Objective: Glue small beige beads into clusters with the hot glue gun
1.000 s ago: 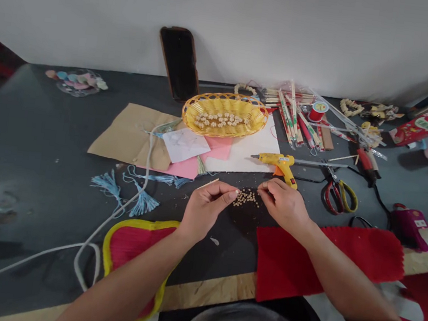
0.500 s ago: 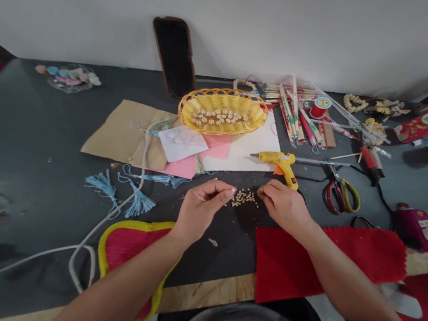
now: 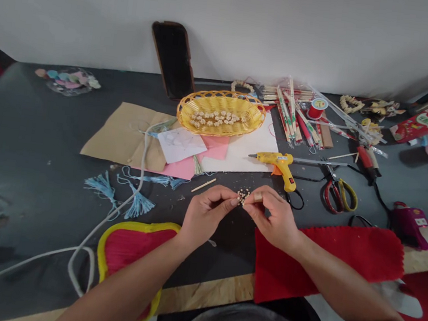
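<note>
Small pale beads (image 3: 244, 193) lie in a loose pile on the dark table, partly hidden behind both hands. My left hand (image 3: 208, 212) is closed in a pinch at the pile's left side, with a tiny pale piece at its fingertips. Close beside it, my right hand (image 3: 271, 216) pinches at the pile's right side; what it holds is too small to make out. The fingertips of the two hands nearly meet. Behind them, a yellow woven basket (image 3: 223, 99) holds several pale bead clusters. A short thin stick (image 3: 203, 185) lies left of the beads.
A yellow glue gun (image 3: 278, 160) lies behind my right hand, with scissors (image 3: 339, 193) to its right. Red felt (image 3: 350, 253) is under my right forearm. Blue tassels (image 3: 139, 203), a white cord (image 3: 107, 215) and papers (image 3: 124, 135) lie left. A phone (image 3: 173, 60) leans on the wall.
My right hand has moved left, close to my left hand, and now covers part of the pile. The short stick now shows behind my left hand. The glue gun's handle is less covered.
</note>
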Available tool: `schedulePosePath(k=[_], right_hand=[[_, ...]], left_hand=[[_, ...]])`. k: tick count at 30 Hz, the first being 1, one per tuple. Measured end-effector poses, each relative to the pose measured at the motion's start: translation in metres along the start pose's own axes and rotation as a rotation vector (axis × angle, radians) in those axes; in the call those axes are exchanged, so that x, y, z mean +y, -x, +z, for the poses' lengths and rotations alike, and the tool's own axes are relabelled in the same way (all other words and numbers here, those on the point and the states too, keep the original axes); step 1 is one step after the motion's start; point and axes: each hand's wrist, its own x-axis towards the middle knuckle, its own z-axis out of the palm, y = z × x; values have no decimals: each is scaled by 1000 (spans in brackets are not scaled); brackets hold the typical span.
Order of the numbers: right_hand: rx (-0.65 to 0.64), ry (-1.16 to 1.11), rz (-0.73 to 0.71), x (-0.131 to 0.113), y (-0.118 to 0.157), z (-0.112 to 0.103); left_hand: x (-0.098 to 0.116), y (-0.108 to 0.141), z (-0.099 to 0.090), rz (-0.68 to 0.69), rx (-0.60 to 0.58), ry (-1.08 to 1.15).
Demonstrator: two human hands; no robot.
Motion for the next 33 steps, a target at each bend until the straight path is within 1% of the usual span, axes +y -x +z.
schedulePosePath(k=[5,11,21,27,33], right_hand=[[56,-23,16,-2,3,7],[54,-19,20,0,3,8],[56,-21,12,-1,1,8],[50,-26,22,0,2,8],[47,-47,20,1,3,8]], left_hand=[[2,3,1,68,-8,-20],[0,5,1,125,-14,-37],[2,4,1,140,-13,-36],[3,5,0,182,-27,-78],[4,5,1,196,-21,-101]])
